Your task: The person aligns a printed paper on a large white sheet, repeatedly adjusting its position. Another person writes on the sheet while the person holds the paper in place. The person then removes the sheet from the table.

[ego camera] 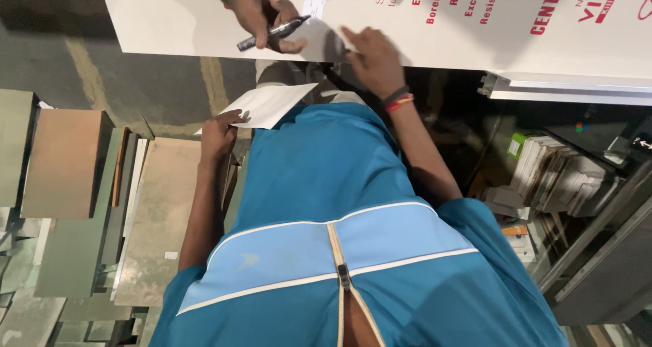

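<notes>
As left [219, 134] holds paper [267, 104], right [371, 56] touches board [475, 45].

The wearer's torso fills the lower half of the view, clothed in a teal-blue zip-front shirt [326, 163] with short sleeves. A lighter sky-blue chest panel [380, 242] crosses the front, bordered above and below by thin white piping. The pale zip [337, 252] runs down the centre with a small dark metal pull (the lower end stands open). A faint tonal emblem sits on the panel's left portion. Both forearms are bare below the sleeves. The right hand [370, 58] carries two wristbands [398, 100], one black, one red-orange. The left hand [219, 135] wears nothing.
</notes>
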